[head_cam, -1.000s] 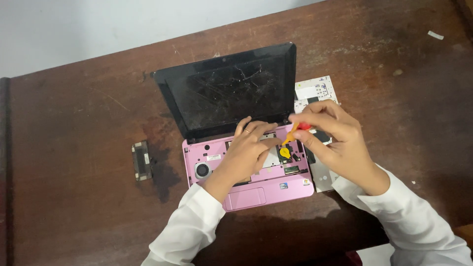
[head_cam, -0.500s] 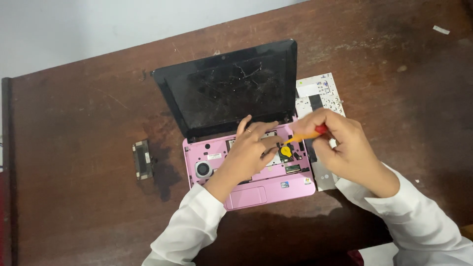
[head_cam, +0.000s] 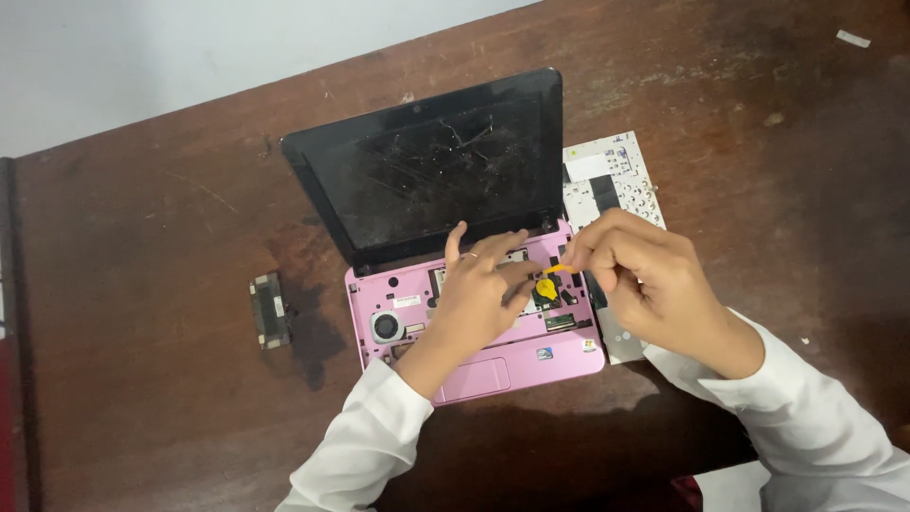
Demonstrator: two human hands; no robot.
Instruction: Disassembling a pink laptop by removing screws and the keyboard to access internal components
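A small pink laptop (head_cam: 474, 374) lies open on a dark wooden table (head_cam: 142, 398), its keyboard removed and its inner boards exposed. Its black screen (head_cam: 441, 171) is scratched. My left hand (head_cam: 479, 294) rests flat on the exposed middle of the base, fingers spread toward the hinge. My right hand (head_cam: 645, 284) pinches a thin yellow-handled screwdriver (head_cam: 557, 269), its tip pointing down-left at a round yellow part (head_cam: 546, 285) inside the base. A round fan (head_cam: 387, 327) shows at the base's left.
The removed white keyboard (head_cam: 611, 180) lies face down under the laptop's right side. A small dark component (head_cam: 270, 310) sits on the table left of the laptop. A white scrap (head_cam: 853, 38) lies far right at the back. A pale wall borders the table's far edge.
My right hand has lowered and closed further over the screwdriver, so its red end no longer shows. My left hand stays on the base.
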